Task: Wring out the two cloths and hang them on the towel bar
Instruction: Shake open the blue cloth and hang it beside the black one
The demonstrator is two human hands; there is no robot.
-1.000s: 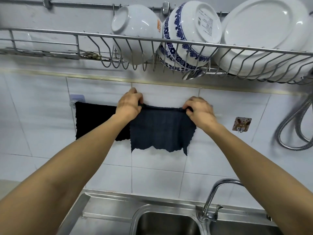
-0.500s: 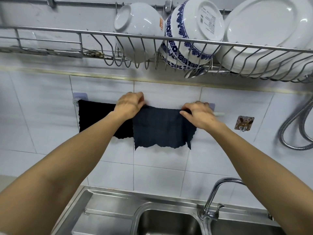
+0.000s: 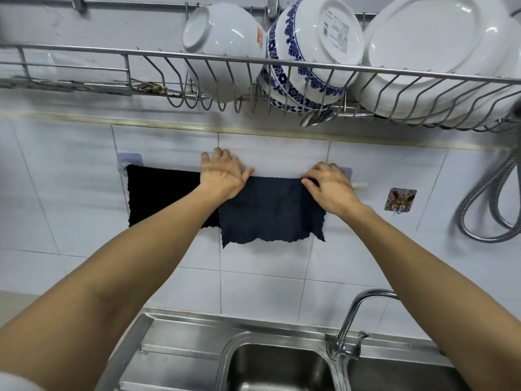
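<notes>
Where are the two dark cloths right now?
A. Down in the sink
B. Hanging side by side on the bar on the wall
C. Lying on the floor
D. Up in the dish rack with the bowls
B: the black cloth and the dark blue cloth both drape over the towel bar on the tiled wall, above the sink and below the dish rack.

Both arms out fwd; left hand fingers spread flat, right hand fingers curled.
</notes>
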